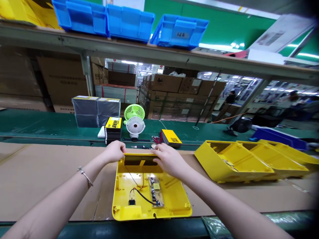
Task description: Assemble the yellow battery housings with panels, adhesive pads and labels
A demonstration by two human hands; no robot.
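Observation:
A yellow plastic housing [171, 199] lies open side up on the cardboard-covered bench in front of me. Inside it are a circuit board [156, 192], a black connector [132, 201] and thin wires. My left hand [115, 152] has its fingers closed on the housing's far left corner. Along the far edge, right of the middle, my right hand [169, 159] touches the rim, its fingers bent over a dark strip on the far wall. What its fingertips hold, if anything, is hidden.
More yellow housings [211, 166] stand in a row at the right. Behind the bench are a white fan [135, 126], a green fan [134, 111], stacked yellow-topped boxes [113, 131] and a yellow-black stack [171, 137]. Blue bins [179, 31] sit on the shelf above.

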